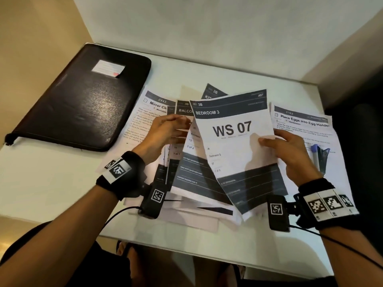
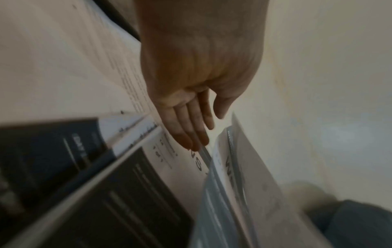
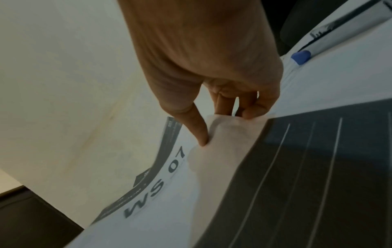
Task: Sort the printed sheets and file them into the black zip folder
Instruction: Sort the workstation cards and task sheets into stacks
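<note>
1. From the head view, we hold the top sheet, headed "BEDROOM 3" and "WS 07", lifted above the fanned pile of sheets on the white surface. Our right hand pinches its right edge, thumb on the printed face and the other fingers behind. Our left hand lies with nearly straight fingers on the sheets just to the left, gripping nothing that we can see. The black zip folder lies closed at the far left, well apart from the lifted sheet. A pen with a blue cap rests on the sheets at the right.

2. From the left wrist view, the left hand shows fingers straight and close together, tips touching the edge of a sheet; the picture is blurred.

3. From the right wrist view, the right hand curls round the sheet's edge, and the paper puckers at the thumb.

4. We judge the sheets light, limp and easily creased, and likely to slide over each other. A pinch near mid-edge, with the other hand supporting, should suit best. The folder looks fairly stiff, and its zip must be opened first.
</note>
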